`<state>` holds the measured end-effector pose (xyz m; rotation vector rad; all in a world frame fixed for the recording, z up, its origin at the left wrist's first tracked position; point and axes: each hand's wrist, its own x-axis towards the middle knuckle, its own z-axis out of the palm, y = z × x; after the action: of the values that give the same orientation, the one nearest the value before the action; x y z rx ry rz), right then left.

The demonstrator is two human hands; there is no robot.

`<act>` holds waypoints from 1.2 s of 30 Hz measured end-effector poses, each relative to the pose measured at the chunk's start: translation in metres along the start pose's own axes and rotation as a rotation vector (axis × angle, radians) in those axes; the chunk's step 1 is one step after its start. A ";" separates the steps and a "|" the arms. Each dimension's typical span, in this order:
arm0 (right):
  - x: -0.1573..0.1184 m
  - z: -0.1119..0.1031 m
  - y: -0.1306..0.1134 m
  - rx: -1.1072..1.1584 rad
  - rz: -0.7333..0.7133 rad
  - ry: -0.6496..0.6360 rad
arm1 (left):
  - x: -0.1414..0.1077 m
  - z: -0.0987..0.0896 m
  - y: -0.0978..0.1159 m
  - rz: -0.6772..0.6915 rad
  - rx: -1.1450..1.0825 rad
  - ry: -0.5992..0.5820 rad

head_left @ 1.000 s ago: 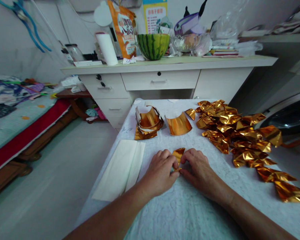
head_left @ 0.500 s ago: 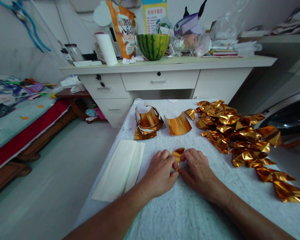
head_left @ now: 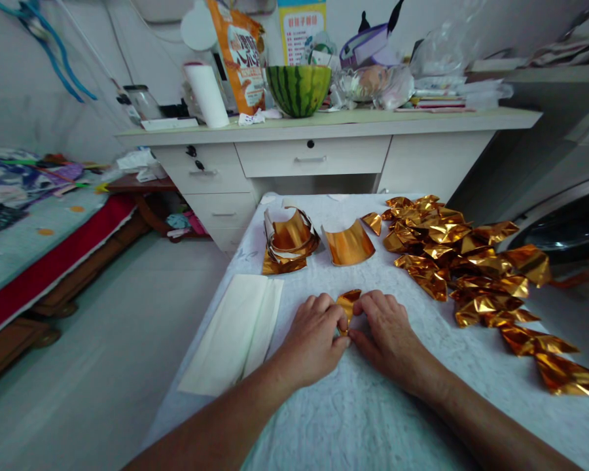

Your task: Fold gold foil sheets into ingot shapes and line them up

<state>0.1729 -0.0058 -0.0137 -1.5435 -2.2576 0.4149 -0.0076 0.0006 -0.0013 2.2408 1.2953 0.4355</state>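
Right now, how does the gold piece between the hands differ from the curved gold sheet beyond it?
The gold piece is in the fingers; the curved gold sheet sits untouched. The gold piece is partly covered; the curved gold sheet shows openly. Both are shiny gold.

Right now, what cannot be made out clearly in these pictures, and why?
In the head view:
- Small shiny gold foil piece: partly hidden by the left hand and right hand.
- Tall orange printed pouch: top cut by upper edge.
- Round dark machine door: cut by right edge.
- Yellow-edged paper poster: lower text too small.
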 end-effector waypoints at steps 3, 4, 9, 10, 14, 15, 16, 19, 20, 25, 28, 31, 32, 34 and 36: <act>0.000 -0.001 -0.001 0.003 0.002 -0.002 | 0.000 -0.001 0.000 -0.005 0.000 -0.008; 0.000 -0.001 -0.001 0.003 0.004 -0.004 | 0.000 -0.001 0.000 -0.005 -0.002 -0.008; 0.000 -0.001 -0.002 -0.009 0.013 -0.001 | 0.000 -0.003 0.001 -0.002 -0.014 -0.014; 0.000 -0.001 -0.002 -0.010 0.012 0.000 | 0.000 -0.003 0.002 -0.004 -0.013 -0.014; 0.000 -0.002 -0.002 -0.003 -0.006 0.006 | 0.000 -0.003 0.003 -0.011 -0.013 -0.014; 0.000 -0.002 -0.002 0.000 -0.011 0.008 | 0.000 -0.002 0.003 -0.013 -0.013 -0.012; 0.000 -0.002 -0.001 0.003 -0.015 0.008 | 0.000 -0.002 0.003 -0.013 -0.013 -0.011; 0.001 -0.001 0.001 0.000 -0.013 0.004 | 0.000 0.000 0.002 -0.014 -0.010 -0.004; 0.001 -0.001 0.002 -0.007 -0.009 0.001 | 0.000 0.000 0.002 -0.013 -0.009 0.000; 0.001 -0.004 0.007 -0.052 0.025 -0.006 | 0.000 0.001 0.004 -0.034 -0.014 -0.001; 0.000 -0.007 0.011 -0.077 0.020 0.016 | -0.001 0.002 0.003 -0.022 -0.019 0.016; -0.002 -0.010 0.017 -0.073 -0.001 0.042 | -0.001 0.003 0.001 -0.011 -0.021 0.034; -0.002 -0.012 0.019 -0.064 -0.005 0.050 | -0.002 0.003 0.001 -0.010 -0.023 0.034; -0.001 -0.014 0.025 -0.036 -0.013 0.064 | -0.002 0.003 0.001 -0.007 -0.029 0.027; 0.001 -0.017 0.030 0.005 -0.037 0.079 | -0.002 0.002 0.001 -0.006 -0.036 0.019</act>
<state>0.2048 0.0058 -0.0120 -1.4862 -2.2195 0.3424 -0.0068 -0.0019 -0.0019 2.2075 1.2940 0.4752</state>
